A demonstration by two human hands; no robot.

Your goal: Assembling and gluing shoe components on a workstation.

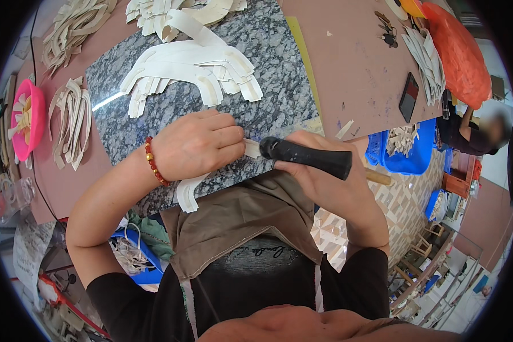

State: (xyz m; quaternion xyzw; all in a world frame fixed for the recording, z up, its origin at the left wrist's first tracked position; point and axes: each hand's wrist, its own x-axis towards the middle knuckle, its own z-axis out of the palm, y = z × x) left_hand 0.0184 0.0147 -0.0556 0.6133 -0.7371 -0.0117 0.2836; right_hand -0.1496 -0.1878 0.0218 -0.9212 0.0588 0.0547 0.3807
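Observation:
My right hand [330, 174] is closed round a hammer whose black head [305, 157] points left. A bit of its wooden handle [379, 177] shows beyond the hand. The round hammer face is right at the end of a curved white strip [189, 192], touching or just above it; I cannot tell which. My left hand [196, 145], with a red bead bracelet, presses this strip to a speckled dark stone slab [279, 68], fingers curled over its middle. The strip's other end hangs over the slab's near edge. Beyond my hands lies a pile of similar white curved pieces [191, 65].
More strips [71, 122] lie left, by a pink basket [37, 119]. At right are a phone [408, 98], keys [389, 37], a strip bundle [426, 60] and a red plastic bag [459, 54]. Below the table edge stands a blue crate [422, 151]. Another person [479, 134] is farther right.

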